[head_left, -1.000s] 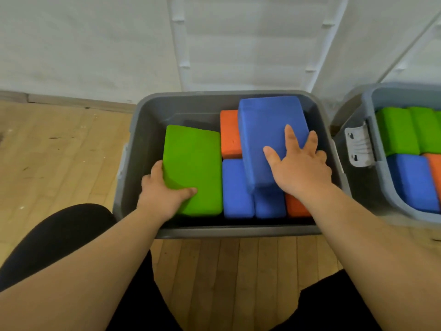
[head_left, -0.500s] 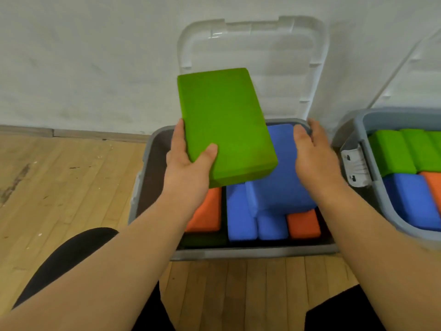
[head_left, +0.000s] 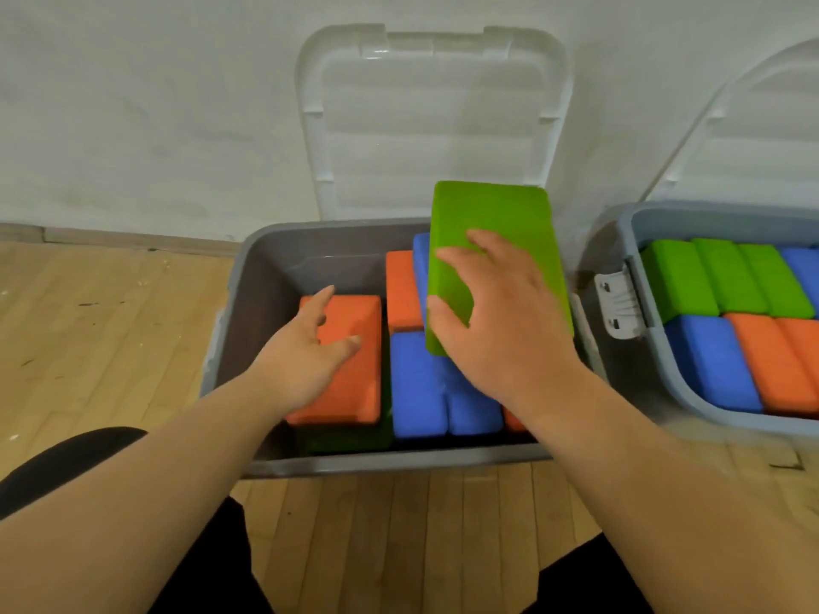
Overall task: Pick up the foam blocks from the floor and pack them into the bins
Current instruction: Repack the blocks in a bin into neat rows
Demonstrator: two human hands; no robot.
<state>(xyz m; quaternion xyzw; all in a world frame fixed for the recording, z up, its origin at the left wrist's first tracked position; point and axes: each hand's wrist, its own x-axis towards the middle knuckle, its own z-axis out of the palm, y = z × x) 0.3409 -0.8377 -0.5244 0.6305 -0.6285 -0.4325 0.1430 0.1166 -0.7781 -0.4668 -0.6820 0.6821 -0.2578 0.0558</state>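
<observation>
Right hand (head_left: pixel 501 330) covers the lower half of the tilted green block (head_left: pixel 501 214); grip or mere pressure cannot be told. The blue block (head_left: pixel 420 268) beneath shows only a left strip. Left hand (head_left: pixel 306 361) is motion-blurred, and its contact with the orange block (head_left: pixel 354 370) is unclear. A dark green block (head_left: pixel 350 438) underneath is mostly hidden. The neighbouring bin (head_left: pixel 629 223) and its lid (head_left: pixel 753 139) are cut by the right edge.

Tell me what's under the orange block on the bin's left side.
A green block peeks out beneath the orange block; only its near edge shows. The rest of it and the bin floor are covered.
</observation>
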